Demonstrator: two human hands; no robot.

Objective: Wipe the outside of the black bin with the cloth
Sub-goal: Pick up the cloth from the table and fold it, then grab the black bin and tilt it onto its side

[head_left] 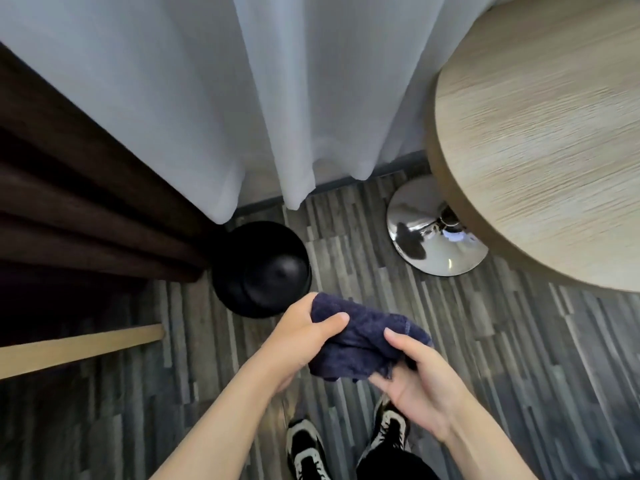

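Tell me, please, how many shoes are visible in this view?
2. The left shoe is at the bottom edge, below the cloth; the right shoe sits beside it, partly hidden under the right hand.

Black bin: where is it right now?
Head view: the black bin stands on the floor left of centre, beside the dark curtain, just beyond the cloth.
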